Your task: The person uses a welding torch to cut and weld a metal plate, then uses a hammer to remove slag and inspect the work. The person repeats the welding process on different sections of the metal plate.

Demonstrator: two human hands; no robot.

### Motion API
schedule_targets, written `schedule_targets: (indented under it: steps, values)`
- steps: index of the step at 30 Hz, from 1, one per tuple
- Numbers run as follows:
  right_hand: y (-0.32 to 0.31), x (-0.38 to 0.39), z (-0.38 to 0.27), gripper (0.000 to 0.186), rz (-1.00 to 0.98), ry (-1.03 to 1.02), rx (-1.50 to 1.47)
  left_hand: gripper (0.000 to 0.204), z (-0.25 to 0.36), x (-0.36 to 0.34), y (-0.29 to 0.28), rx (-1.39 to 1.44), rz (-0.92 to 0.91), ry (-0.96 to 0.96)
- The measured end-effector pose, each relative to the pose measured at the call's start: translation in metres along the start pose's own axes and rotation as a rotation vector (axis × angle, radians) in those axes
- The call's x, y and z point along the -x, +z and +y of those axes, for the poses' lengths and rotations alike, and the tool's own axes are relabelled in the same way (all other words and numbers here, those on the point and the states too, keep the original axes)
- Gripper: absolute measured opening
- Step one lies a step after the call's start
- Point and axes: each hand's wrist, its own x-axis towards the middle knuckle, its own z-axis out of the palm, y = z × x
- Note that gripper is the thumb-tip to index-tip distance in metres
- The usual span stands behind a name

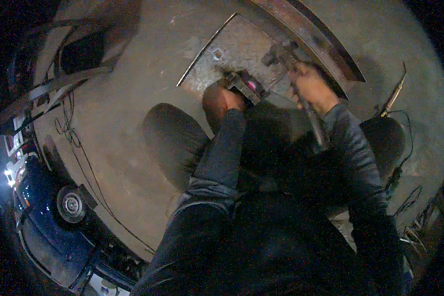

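Hammer (301, 84): one, its dark head over the metal plate near the curved beam, its handle running down toward the person's right sleeve
Right hand (312, 85): fingers wrapped tight around the hammer handle, just below the head
Left hand (223, 100): curled closed around a small dark tool (244, 85) with a pink-lit spot — what kind of tool it is cannot be told
Metal plate (232, 52): one flat grey sheet lying on the floor, scuffed and mottled, with a small square hole near its upper left; both hands work at its lower edge
Curved beam (313, 37): one rusty, arched steel piece lying across the plate's right side
Floor (133, 123): bare concrete, dusty and stained, dimly lit
Room: dark at the edges, workshop-like — the person crouches, knees either side of the arms
Cables (79, 148): thin wires trail over the floor at left; the number cannot be told
Rod (394, 93): one thin rod at right, angled on the floor
Vehicle (44, 217): one dark-blue body with one wheel (71, 204) showing, lower left
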Motion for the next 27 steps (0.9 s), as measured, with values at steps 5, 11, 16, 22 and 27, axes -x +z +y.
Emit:
schedule_targets:
  steps: [5, 11, 16, 22, 27]
  values:
    - [0.044, -0.006, 0.058, 0.033, -0.281, 0.241, -0.098, 0.035, -0.01, -0.004, -0.004, -0.004, 0.072, -0.1]
    - [0.005, 0.004, -0.003, 0.025, -0.033, 0.158, -0.32, 0.034, 0.004, -0.003, 0.004, -0.095, 0.001, -0.012]
    - [0.021, -0.017, 0.035, 0.037, -0.187, 0.107, -0.08, 0.033, 0.016, -0.004, -0.001, -0.036, 0.02, -0.025]
    - [-0.01, -0.022, 0.008, 0.038, -0.099, 0.027, 0.064, 0.032, 0.051, 0.02, -0.029, 0.131, -0.004, -0.112]
    - [0.028, -0.028, 0.037, 0.057, -0.279, 0.129, 0.146, 0.03, -0.014, -0.017, 0.041, 0.154, 0.369, 0.031]
